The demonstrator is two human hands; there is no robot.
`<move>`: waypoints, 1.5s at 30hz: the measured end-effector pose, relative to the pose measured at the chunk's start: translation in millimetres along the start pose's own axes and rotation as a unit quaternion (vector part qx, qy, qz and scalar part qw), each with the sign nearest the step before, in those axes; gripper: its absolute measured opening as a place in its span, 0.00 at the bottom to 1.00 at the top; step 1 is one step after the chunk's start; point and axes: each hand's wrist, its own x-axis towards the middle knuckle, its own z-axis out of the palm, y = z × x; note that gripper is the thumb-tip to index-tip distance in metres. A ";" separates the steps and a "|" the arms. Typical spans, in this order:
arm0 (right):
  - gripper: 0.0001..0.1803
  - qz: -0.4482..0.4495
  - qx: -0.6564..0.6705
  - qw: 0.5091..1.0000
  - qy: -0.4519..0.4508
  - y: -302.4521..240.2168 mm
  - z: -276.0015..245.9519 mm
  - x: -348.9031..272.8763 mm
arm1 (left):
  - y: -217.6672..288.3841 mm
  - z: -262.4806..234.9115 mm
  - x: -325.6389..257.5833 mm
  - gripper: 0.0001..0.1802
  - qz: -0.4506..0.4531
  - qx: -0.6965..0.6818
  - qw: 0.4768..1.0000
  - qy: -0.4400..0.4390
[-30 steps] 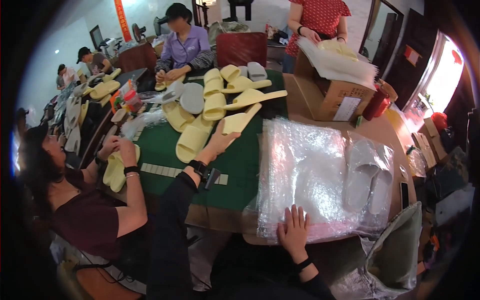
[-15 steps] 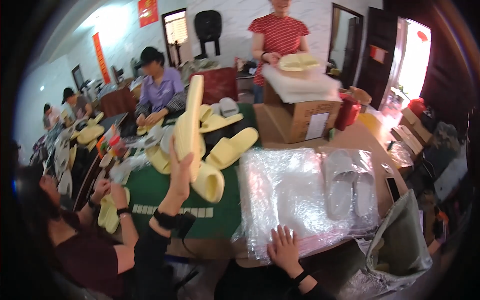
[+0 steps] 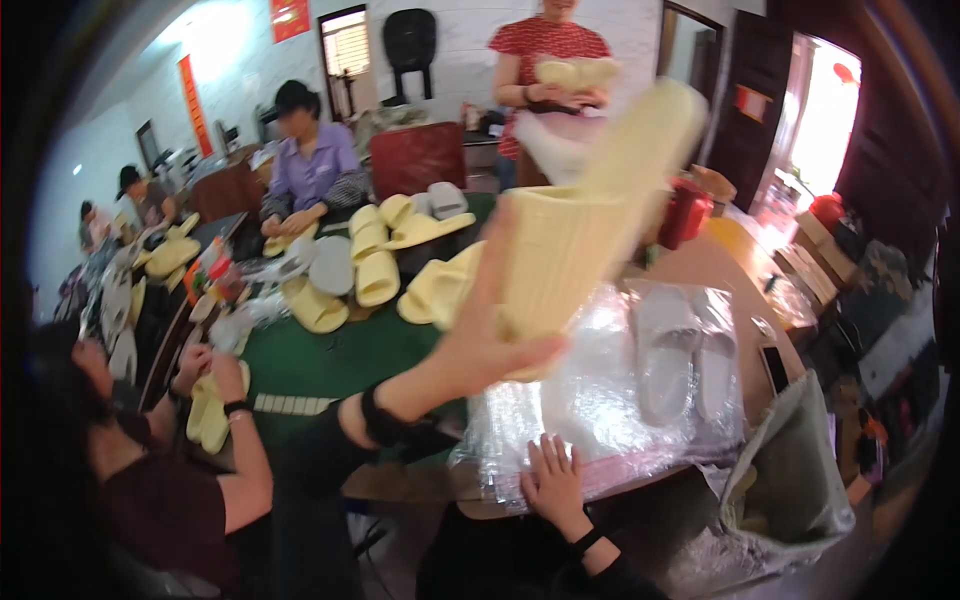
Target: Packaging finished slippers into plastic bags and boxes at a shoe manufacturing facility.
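- Yellow slipper (image 3: 565, 250): blurry, held up in mid-air above tbl, tilted, upper end leaning R.
- L hand (image 3: 480, 350): clamped on it, thumb one side, fingers other.
- R hand (image 3: 555, 482): flat on near edge of clear plastic bags (image 3: 590, 400), fingers slightly apart.
- Grey slippers (image 3: 668, 360): in clear bag, R side of stack.
- Other yellow slippers (image 3: 376, 275): grouped on green mat (image 3: 300, 350), L of bags.
- Phone (image 3: 774, 370): tbl's R edge, nr grey sack (image 3: 790, 490).

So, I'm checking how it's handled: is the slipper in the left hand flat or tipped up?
Tipped up: the left hand holds the yellow slipper above the table, its blurred far end slanting up and right.
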 end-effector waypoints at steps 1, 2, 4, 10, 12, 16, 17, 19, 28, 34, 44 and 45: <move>0.29 0.013 0.005 1.000 0.003 4.3 0.8 -3.0 | -2.0 13.2 2.3 0.64 0.059 0.021 0.998 -0.013; 0.30 0.028 0.008 1.000 0.010 9.7 2.8 3.2 | -6.8 24.6 6.2 0.65 0.121 0.043 0.991 -0.030; 0.31 0.019 0.004 1.000 0.003 9.9 4.5 -0.8 | -10.2 43.1 -2.6 0.65 0.107 0.027 0.991 -0.079; 0.22 0.076 0.048 0.995 -0.046 1.8 1.6 -1.4 | -51.3 77.9 -67.3 0.59 -0.027 0.184 0.941 -0.284; 0.18 0.044 0.051 0.998 -0.001 5.0 12.5 -2.0 | -70.1 82.9 -95.2 0.58 -0.052 0.203 0.935 -0.287; 0.20 0.024 0.065 0.997 0.024 28.8 48.2 -22.7 | -78.9 92.0 -136.7 0.55 -0.127 0.243 0.921 -0.276; 0.21 0.046 0.118 0.992 0.028 28.6 49.7 -24.1 | -77.8 91.7 -144.2 0.55 -0.140 0.236 0.925 -0.263; 0.22 0.065 0.173 0.982 0.029 29.3 47.0 -24.3 | -79.3 94.6 -160.8 0.55 -0.178 0.233 0.926 -0.238; 0.16 -0.030 0.410 0.849 -0.331 11.3 -137.6 -2.5 | -84.3 108.0 -198.9 0.54 -0.206 0.261 0.935 -0.127; 0.24 0.172 0.162 0.971 0.035 49.8 -138.3 33.5 | -81.0 126.0 -199.3 0.51 -0.190 0.264 0.938 -0.117; 0.23 0.185 0.418 0.889 -0.040 46.1 -76.4 55.4 | -108.9 125.8 -220.4 0.44 -0.137 0.255 0.955 -0.066; 0.22 0.203 0.412 0.884 -0.085 45.8 -79.3 57.7 | -107.2 124.2 -220.2 0.44 -0.137 0.252 0.956 -0.067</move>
